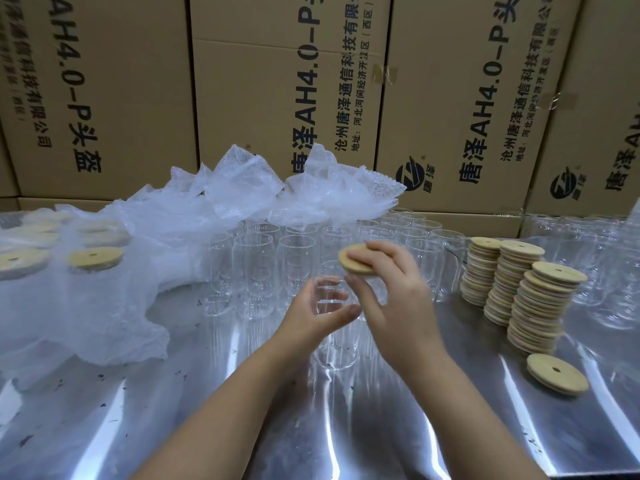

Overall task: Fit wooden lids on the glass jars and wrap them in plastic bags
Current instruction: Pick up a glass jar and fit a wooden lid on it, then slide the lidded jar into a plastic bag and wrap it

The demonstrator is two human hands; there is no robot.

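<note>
Your left grip (311, 313) wraps round the upper part of one glass jar (334, 344), thumb on the near side and fingers showing through the glass on the far side. The jar stands upright near the middle of the worktop (346, 427), so that hold looks meant to steady it and leave the mouth free. Your right grip (391, 292) pinches a wooden lid (353, 263), fingers laid across its top and thumb at its lower edge. The lid sits tilted just above the jar's mouth and is not yet seated. The tilt probably lets one edge find the rim first before you press it flat. The stacks of lids (519, 292) stand toward the right edge, on the side of the grip that takes them, and a loose lid (557, 374) lies flat on the near side of them. The empty jars (256, 265) stand in rows behind your hands toward the far edge, within reach of your left. The bubble bags (138, 271) are heaped along the left side, and lidded jars (95, 258) already lie bagged under that plastic near the left edge, so finished work gathers away from the supplies. Cardboard boxes (277, 81) wall off the far edge. Glass on bare metal will slide easily, so a firm hold as the lid goes on seems wise.
</note>
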